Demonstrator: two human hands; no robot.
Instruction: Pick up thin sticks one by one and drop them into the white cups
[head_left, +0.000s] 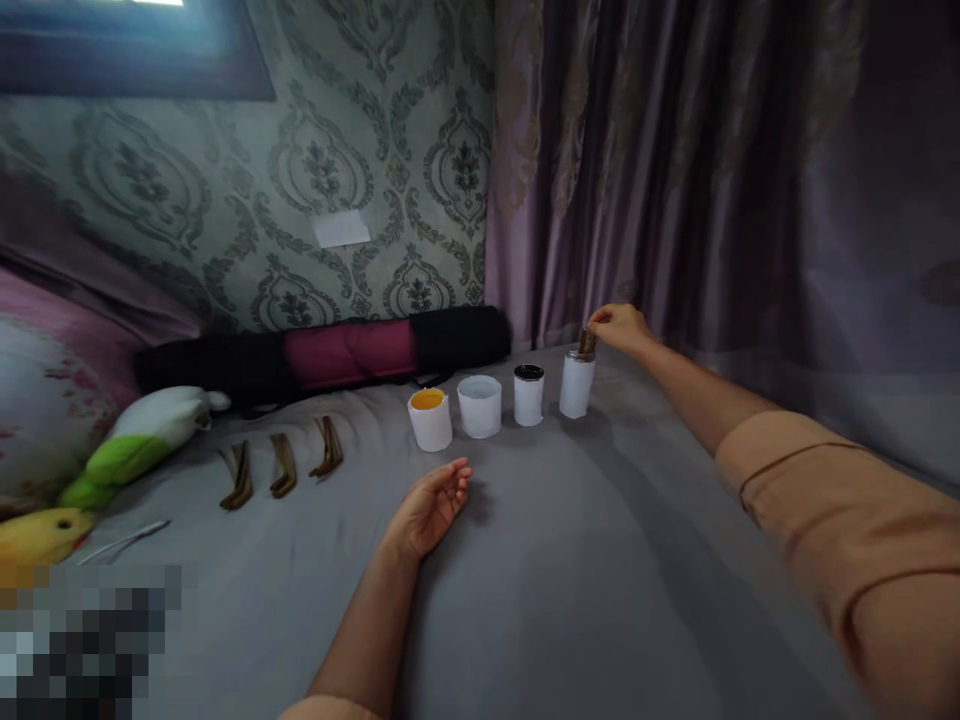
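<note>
My right hand [621,326] pinches the top of a brown, dry-looking folded strip [586,343], whose lower end is inside the mouth of a white-wrapped cup [577,388] at the right end of a row. Beside it stand a narrow white cup with a dark rim [529,400], a wider white cup [480,408] and a white cup with a yellow inside [431,425]. My left hand [431,510] is held over the grey sheet in front of the cups, palm turned inward, fingers loosely bent and holding nothing. Three similar brown bundles, the nearest a bent bundle [283,466], lie to the left.
A black and maroon rolled bag [349,355] lies along the patterned wall behind the cups. Purple curtains [637,180] hang at the back right. Plush toys, one green and white [139,440], sit at the left near a thin white cable [127,541]. Grey sheet [562,600] covers the surface.
</note>
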